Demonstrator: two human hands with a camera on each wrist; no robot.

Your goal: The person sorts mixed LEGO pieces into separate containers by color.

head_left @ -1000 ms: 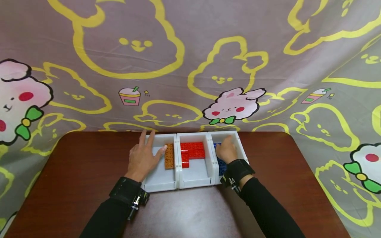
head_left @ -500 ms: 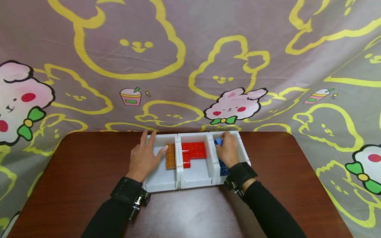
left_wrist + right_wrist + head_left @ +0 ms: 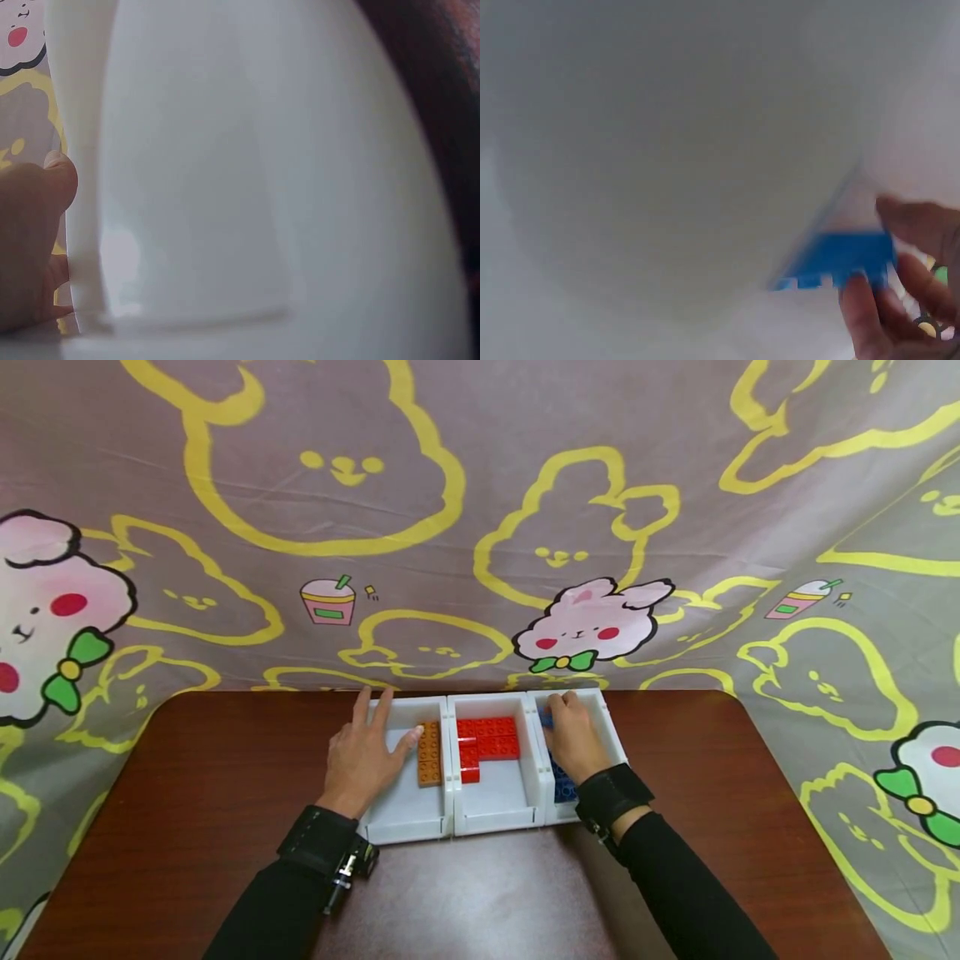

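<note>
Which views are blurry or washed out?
Head: sharp, evenly lit, wide-angle bend at the edges. Left wrist: too close, white bin wall out of focus, fills the frame. Right wrist: blurred, washed white; only the blue brick and fingertips read.

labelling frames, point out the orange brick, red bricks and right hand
orange brick (image 3: 428, 754), head view, studded top
red bricks (image 3: 489, 740), head view, middle of the cluster
right hand (image 3: 572, 739), head view, back of hand

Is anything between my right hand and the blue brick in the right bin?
Nothing visible. The right hand is already inside the right bin, and its fingers pinch the blue brick directly. The left hand rests on the left bin, away from it.
</note>
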